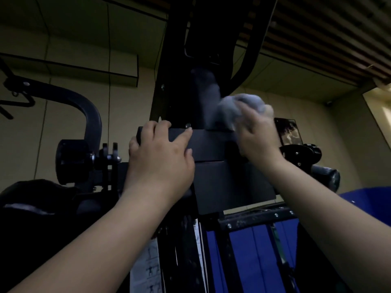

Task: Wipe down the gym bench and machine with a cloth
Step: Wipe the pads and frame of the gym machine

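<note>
I'm gripping cloth [241,106] w/ R hand [257,132], L hand [160,151] clutching machine [211,142] crossbar; wiping upper frame, bench prob. pending.

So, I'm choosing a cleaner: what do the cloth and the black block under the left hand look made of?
The cloth: soft grey fabric, bunched and wrinkled, maybe microfibre. The black block: matte, flat-faced, sharp-edged, probably painted metal, possibly plastic.
</note>
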{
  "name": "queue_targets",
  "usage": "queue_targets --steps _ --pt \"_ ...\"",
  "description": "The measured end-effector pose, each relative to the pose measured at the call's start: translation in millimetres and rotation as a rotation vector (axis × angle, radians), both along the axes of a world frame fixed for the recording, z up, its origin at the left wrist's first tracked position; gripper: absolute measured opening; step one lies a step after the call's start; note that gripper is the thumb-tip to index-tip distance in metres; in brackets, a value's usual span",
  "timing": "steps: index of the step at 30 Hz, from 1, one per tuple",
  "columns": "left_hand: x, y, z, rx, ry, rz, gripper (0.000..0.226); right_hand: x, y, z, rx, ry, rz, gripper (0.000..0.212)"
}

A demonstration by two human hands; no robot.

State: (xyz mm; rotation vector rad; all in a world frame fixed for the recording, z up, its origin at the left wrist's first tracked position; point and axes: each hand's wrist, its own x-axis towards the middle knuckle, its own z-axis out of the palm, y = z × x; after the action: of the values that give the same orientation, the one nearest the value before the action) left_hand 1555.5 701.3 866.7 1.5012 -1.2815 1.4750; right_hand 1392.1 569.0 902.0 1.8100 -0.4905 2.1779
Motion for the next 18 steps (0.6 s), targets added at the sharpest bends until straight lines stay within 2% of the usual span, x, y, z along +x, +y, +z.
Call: queue_targets --steps 3,7,11,14,18 --pt "0 0 0 -0.004 -0.002 -0.004 0.049 19 0 -15 -0.100 0.079 -0.030 0.039" --pt "0 2 0 -0.009 -0.012 -0.012 0.049 -3 -19 -18 0.110 -0.018 -0.109 0.039" --pt "-5 3 -1 0.008 -0.084 0.044 0.049 -28 -13 -35 0.188 -0.036 -0.022 0.040" --pt "-7 5 -3 0.038 -0.105 0.063 0.050 -22 8 -64 0.127 -0.050 0.094 0.040" --pt "-7 5 -3 0.056 -0.096 0.061 0.050 9 17 -101 0.000 0.096 0.039 0.045"
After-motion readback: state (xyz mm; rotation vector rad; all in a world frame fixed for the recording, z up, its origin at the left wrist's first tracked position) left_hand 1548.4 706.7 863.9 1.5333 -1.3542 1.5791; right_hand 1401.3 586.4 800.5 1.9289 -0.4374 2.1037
